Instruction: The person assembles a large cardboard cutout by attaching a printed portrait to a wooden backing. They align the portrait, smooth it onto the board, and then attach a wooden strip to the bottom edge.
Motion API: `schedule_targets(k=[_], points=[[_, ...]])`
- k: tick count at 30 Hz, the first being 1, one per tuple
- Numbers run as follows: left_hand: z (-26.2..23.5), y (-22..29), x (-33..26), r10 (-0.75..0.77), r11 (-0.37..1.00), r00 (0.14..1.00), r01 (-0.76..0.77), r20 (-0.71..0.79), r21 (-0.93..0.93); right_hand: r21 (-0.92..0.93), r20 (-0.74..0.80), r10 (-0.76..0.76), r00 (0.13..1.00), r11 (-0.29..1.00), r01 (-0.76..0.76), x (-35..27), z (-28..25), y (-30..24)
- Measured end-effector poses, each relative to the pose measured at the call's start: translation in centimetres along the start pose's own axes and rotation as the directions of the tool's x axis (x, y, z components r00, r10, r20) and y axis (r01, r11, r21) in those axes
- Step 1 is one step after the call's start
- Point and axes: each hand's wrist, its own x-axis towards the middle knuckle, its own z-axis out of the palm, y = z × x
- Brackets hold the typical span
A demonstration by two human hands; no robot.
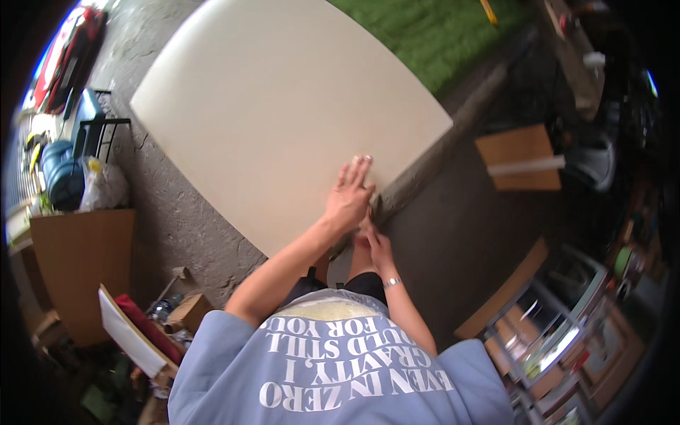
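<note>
A large off-white panel (283,106) lies flat in front of me, one corner pointing toward my body. My left hand (348,198) rests on its top near the close right edge, fingers stretched out and holding nothing. Just below, at the panel's edge, my right hand (377,249) is closed, with a finger pointing up toward the left hand. A small narrow object, partly hidden by the hands, shows at the edge there; its kind I cannot make out. A metal-banded watch (392,282) is on my right wrist.
Cracked concrete (188,212) borders the panel on the left, green matting (418,42) at the far right. A brown wooden board (85,269) and a blue water jug (62,173) stand left. Cardboard (520,156) and a grey frame (552,312) are on the right.
</note>
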Motion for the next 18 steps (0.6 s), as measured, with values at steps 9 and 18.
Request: schedule_targets(k=[9,18], points=[[-7.9,7.5,-5.6,-0.067,0.577,0.936,-0.247,-0.346,-0.779,-0.486,-0.333,-0.222,0.917,0.873,0.036,-2.3,-15.9,-16.5],[1.2,6.7,-21.6,-0.643,-0.619,0.684,-0.199,0.345,-0.76,-0.597,0.573,-0.422,0.702,0.371,0.711,20.9,8.7,-42.0]])
